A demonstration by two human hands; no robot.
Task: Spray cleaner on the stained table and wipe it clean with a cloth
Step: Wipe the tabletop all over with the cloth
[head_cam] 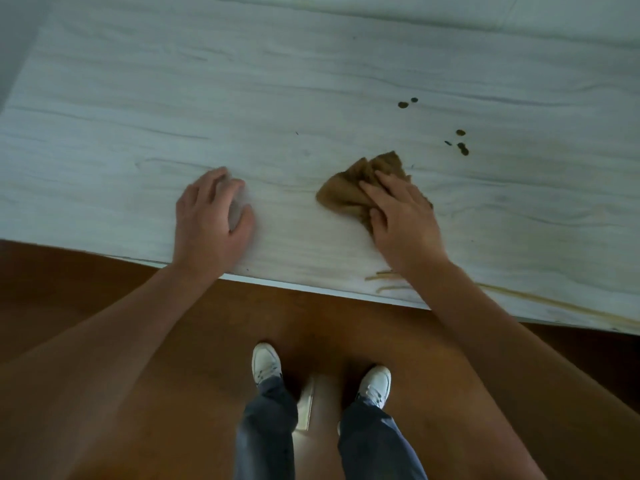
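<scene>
A pale wood-grain table (242, 98) fills the upper part of the head view. My right hand (401, 216) presses a crumpled brown cloth (349, 188) flat against the tabletop, fingers spread over it. Dark brown stain spots (462, 147) lie beyond the cloth to the right, with two more spots (405, 103) farther back. Brownish smear streaks (388, 282) run along the near edge by my right wrist. My left hand (211, 216) rests on the bare table to the left, fingers loosely bent, holding nothing. No spray bottle is in view.
The table's near edge (311, 289) runs diagonally across the view. Below it are a brown floor (86, 289) and my legs in dark trousers with white shoes (265, 363). A pale wall or bench (519, 15) lies behind the table.
</scene>
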